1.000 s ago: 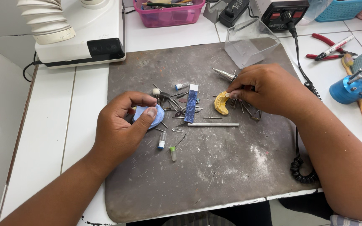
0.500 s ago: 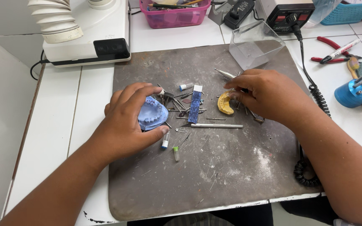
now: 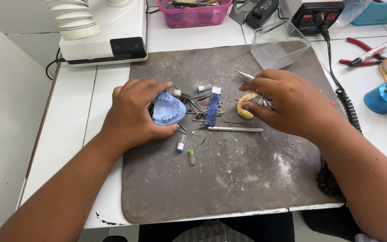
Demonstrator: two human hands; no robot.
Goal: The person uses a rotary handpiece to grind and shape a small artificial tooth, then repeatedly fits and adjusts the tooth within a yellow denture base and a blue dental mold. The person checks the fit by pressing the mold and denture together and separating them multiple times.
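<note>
- The left hand point(image 3: 133, 114) has its grip closed round a blue dental cast point(image 3: 167, 110): thumb under the near edge, fingers curled over the top, the tooth side facing up. The cast sits low over the dark grey mat point(image 3: 229, 179), at its left-centre.
- The right hand point(image 3: 287, 103) rests on the mat with its fingers spread and bent; the thumb and forefinger tips touch a yellow wax arch point(image 3: 246, 106). Whether this grip actually pinches the arch or only lies against it, I cannot tell.
- Between the two hands lies a scatter of thin metal burs point(image 3: 198, 112), a blue strip with a white end point(image 3: 212, 107), and a long metal hand tool point(image 3: 234, 129) lying crosswise just below them.
- Near the cast, two small capped tubes point(image 3: 181, 143) lie on the mat.
- A clear plastic box point(image 3: 277, 44) stands at the mat's far right corner.
- On the white surface point(image 3: 72, 130) stand a white machine with a ribbed hose point(image 3: 99, 31), a pink basket point(image 3: 193, 13), red pliers point(image 3: 359, 51) and a blue torch point(image 3: 384, 96).
</note>
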